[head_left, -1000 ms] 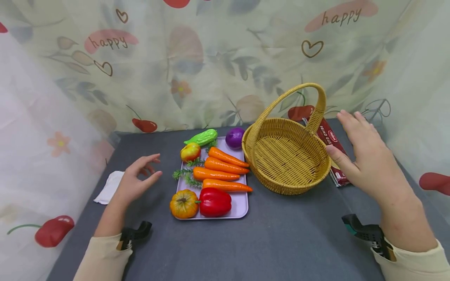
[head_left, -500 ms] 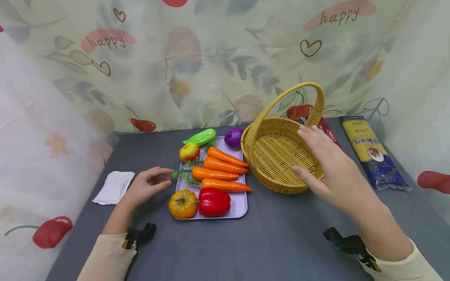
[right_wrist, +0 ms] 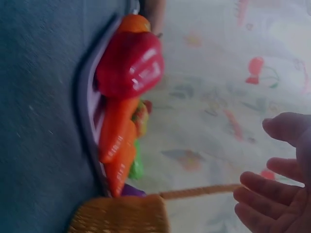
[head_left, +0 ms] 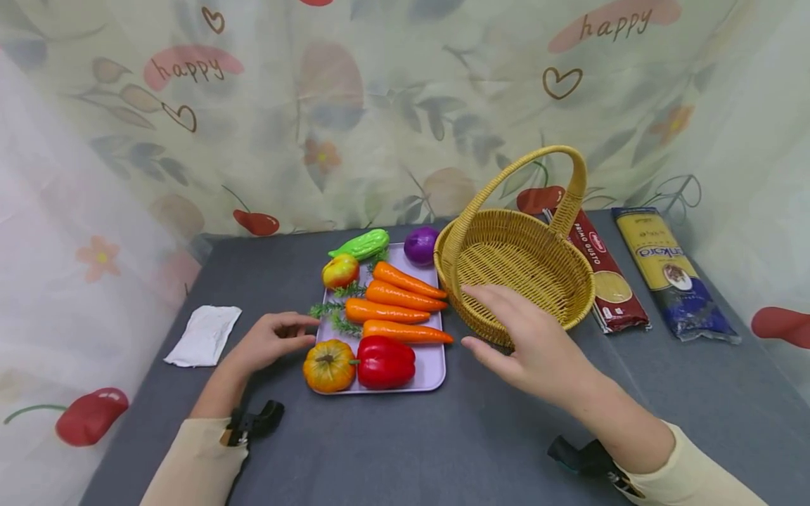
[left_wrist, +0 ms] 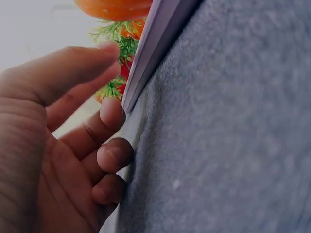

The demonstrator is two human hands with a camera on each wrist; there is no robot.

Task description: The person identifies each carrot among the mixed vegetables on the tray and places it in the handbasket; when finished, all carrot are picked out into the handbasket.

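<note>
My left hand [head_left: 271,343] is at the left edge of a lilac tray [head_left: 432,376], its fingers loosely bent and thumb apart, holding nothing. In the left wrist view its fingertips are right at the tray's rim [left_wrist: 141,58]. On the tray lie several orange carrots [head_left: 405,332] with green tops, a red bell pepper [head_left: 386,362], a small pumpkin [head_left: 329,367], a red-yellow apple [head_left: 340,271], a green ridged vegetable [head_left: 362,245] and a purple round vegetable [head_left: 420,246]. My right hand [head_left: 538,344], fingers extended and holding nothing, hovers before a wicker basket [head_left: 569,281], overlapping its front rim.
The basket's tall handle [head_left: 506,172] arches above it, close to the tray's right side. Beyond lie a red packet [head_left: 607,281] and a yellow-blue packet [head_left: 673,274]. A white folded cloth [head_left: 204,336] lies at left. A printed curtain [head_left: 392,112] hangs behind the table.
My right hand has swept left from beside the packets, across the basket, towards the tray. My left hand has moved right to the tray's edge. Tray and basket stay put.
</note>
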